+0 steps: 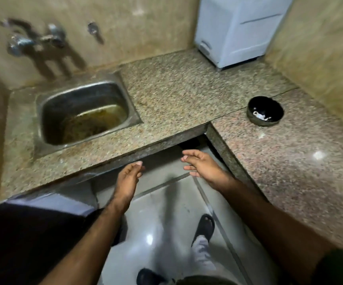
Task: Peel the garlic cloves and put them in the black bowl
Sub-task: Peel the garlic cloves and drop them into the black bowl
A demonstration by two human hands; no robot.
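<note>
A black bowl (pixel 265 111) stands on the right wing of the granite counter (pixel 187 93), with some white bits, perhaps garlic or its skin, lying in it. My left hand (pixel 128 178) hovers in front of the counter's edge, fingers loosely curved, holding nothing. My right hand (pixel 202 164) floats beside it, below the inner corner of the counter, fingers relaxed and empty. Both hands are well short of the bowl, which lies to the upper right of them. A small pale scrap (pixel 261 136) lies on the counter near the bowl.
A steel sink (pixel 84 114) with murky water is set into the counter at left, taps (pixel 32 40) on the wall above. A white appliance (pixel 240 29) stands in the back corner. My sandalled feet (pixel 204 229) stand on the tiled floor.
</note>
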